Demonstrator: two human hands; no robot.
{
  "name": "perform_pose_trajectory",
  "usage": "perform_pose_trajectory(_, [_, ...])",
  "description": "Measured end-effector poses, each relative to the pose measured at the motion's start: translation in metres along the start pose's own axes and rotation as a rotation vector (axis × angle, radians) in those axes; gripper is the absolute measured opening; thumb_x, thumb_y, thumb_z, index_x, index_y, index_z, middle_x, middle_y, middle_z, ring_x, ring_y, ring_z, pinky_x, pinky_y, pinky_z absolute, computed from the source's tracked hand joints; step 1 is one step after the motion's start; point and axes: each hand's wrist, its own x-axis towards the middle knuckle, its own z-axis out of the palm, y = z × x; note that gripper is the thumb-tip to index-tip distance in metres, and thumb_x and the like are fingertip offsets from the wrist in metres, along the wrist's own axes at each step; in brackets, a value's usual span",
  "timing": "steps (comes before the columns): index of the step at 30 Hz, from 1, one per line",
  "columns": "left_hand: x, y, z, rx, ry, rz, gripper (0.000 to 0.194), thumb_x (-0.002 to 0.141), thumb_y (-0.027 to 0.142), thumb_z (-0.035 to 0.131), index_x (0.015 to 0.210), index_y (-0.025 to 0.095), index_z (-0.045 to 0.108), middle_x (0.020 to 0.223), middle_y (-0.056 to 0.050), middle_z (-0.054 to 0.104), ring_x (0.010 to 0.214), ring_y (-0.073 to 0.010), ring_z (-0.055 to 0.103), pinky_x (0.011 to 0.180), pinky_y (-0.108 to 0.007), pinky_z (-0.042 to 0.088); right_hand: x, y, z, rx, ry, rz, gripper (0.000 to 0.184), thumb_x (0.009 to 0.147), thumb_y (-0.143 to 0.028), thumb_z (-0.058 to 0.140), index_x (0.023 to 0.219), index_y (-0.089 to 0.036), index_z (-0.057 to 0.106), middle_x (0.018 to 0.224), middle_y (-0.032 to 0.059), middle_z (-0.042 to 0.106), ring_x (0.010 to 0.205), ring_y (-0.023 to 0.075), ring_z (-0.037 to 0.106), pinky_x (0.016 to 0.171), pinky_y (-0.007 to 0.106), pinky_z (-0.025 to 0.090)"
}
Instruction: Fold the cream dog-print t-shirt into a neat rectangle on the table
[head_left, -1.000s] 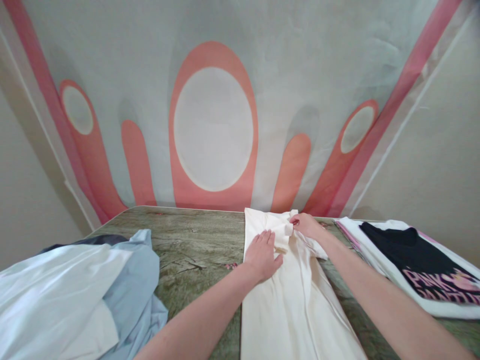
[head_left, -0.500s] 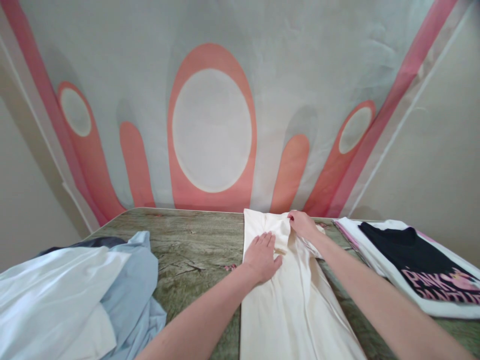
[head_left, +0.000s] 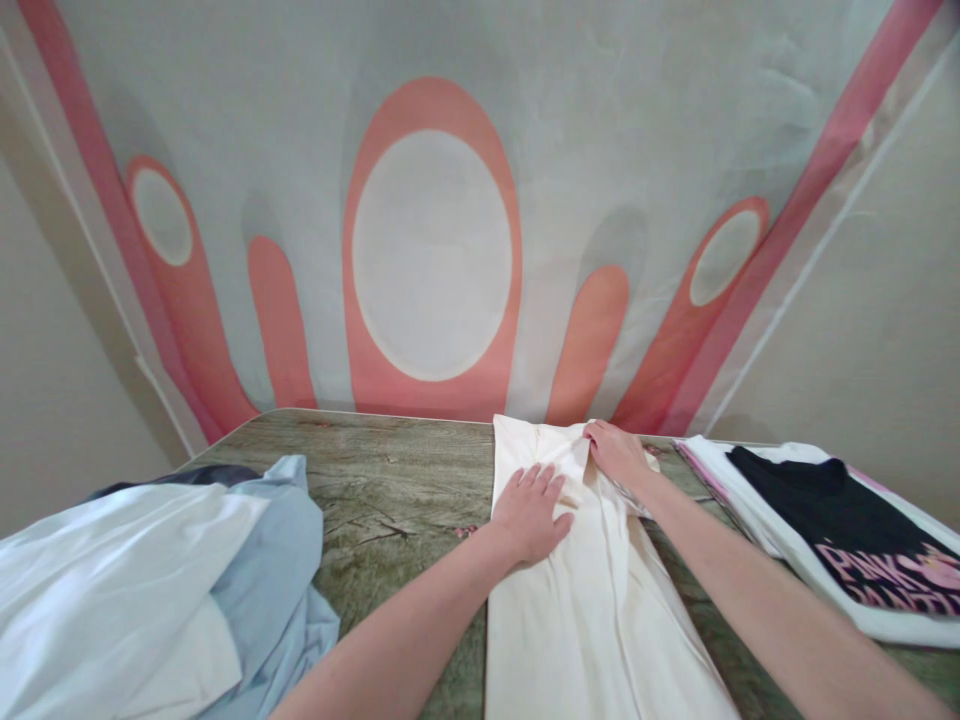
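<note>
A cream garment [head_left: 559, 640] lies lengthwise over the wood-patterned table, partly folded, its top end at the far edge. My left hand [head_left: 531, 514] rests flat on the cloth near that end, fingers spread. Just beyond it and to the right, my right hand [head_left: 616, 452] pinches a fold of the same garment by its upper right part, thumb and fingers closed. Loose cloth bunches beneath the right wrist. Whether it is a shirt or another kind of garment I cannot tell.
To the left is a loose heap with a white cloth [head_left: 112, 570] and a light blue cloth [head_left: 281, 560]. At the right lies a folded stack topped by a black printed T-shirt [head_left: 832, 520]. Behind the table [head_left: 405, 450] stands a wall with a pink-and-grey covering [head_left: 431, 100].
My right hand has drawn the pinched fold slightly to the right. The left hand stays flat on the garment. The whole view has shifted a little.
</note>
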Motion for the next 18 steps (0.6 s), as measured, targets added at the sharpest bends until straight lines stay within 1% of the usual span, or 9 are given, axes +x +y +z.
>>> perform_pose_trajectory(3, [0.000, 0.000, 0.000, 0.000, -0.003, -0.002, 0.058, 0.090, 0.051, 0.021, 0.136, 0.017, 0.028, 0.145, -0.009, 0.024, 0.132, -0.0259, 0.019, 0.107, -0.045, 0.016, 0.000, 0.002, -0.003, -0.030, -0.007, -0.029, 0.017, 0.086, -0.017, 0.039, 0.093, -0.020, 0.054, 0.096, 0.0049, 0.059, 0.088, 0.0172, 0.054, 0.064, 0.025, 0.033])
perform_pose_trajectory(8, [0.000, 0.000, 0.000, 0.012, -0.016, 0.008, 0.055, 0.090, 0.051, 0.021, 0.135, 0.021, 0.029, 0.144, -0.008, 0.025, 0.133, -0.0252, 0.019, 0.106, -0.045, 0.017, 0.001, 0.003, -0.004, -0.033, -0.050, -0.032, 0.013, 0.086, -0.019, 0.043, 0.090, -0.019, 0.055, 0.094, 0.0055, 0.060, 0.087, 0.0176, 0.055, 0.064, 0.024, 0.033])
perform_pose_trajectory(11, [0.000, 0.000, -0.001, 0.020, -0.013, 0.010, 0.054, 0.090, 0.051, 0.021, 0.135, 0.021, 0.029, 0.144, -0.007, 0.026, 0.132, -0.0252, 0.020, 0.106, -0.045, 0.017, 0.002, 0.003, -0.004, -0.021, -0.067, -0.022, 0.014, 0.085, -0.017, 0.042, 0.088, -0.019, 0.056, 0.092, 0.0053, 0.060, 0.086, 0.0173, 0.056, 0.064, 0.024, 0.034])
perform_pose_trajectory(13, [0.000, -0.001, -0.001, 0.024, -0.012, 0.012, 0.055, 0.090, 0.050, 0.021, 0.135, 0.020, 0.029, 0.144, -0.008, 0.025, 0.132, -0.0252, 0.020, 0.106, -0.045, 0.017, 0.000, 0.002, -0.008, -0.017, -0.075, -0.015, 0.017, 0.084, -0.014, 0.042, 0.091, -0.019, 0.057, 0.093, 0.0054, 0.061, 0.086, 0.0168, 0.057, 0.065, 0.024, 0.035])
perform_pose_trajectory(16, [0.001, 0.000, -0.001, 0.023, -0.032, 0.008, 0.059, 0.090, 0.050, 0.021, 0.136, 0.016, 0.027, 0.144, -0.010, 0.024, 0.133, -0.0252, 0.019, 0.107, -0.044, 0.016, -0.008, -0.007, -0.018, 0.022, -0.023, -0.006, 0.025, 0.084, -0.011, 0.039, 0.102, -0.018, 0.055, 0.100, 0.0066, 0.060, 0.089, 0.0164, 0.056, 0.068, 0.024, 0.036])
perform_pose_trajectory(18, [0.003, 0.000, -0.001, 0.017, -0.041, 0.003, 0.061, 0.089, 0.051, 0.021, 0.136, 0.012, 0.029, 0.144, -0.011, 0.025, 0.133, -0.0252, 0.018, 0.107, -0.043, 0.015, -0.018, -0.018, -0.025, 0.125, 0.017, -0.034, 0.023, 0.085, -0.015, 0.040, 0.101, -0.018, 0.056, 0.099, 0.0064, 0.060, 0.089, 0.0165, 0.056, 0.071, 0.025, 0.038])
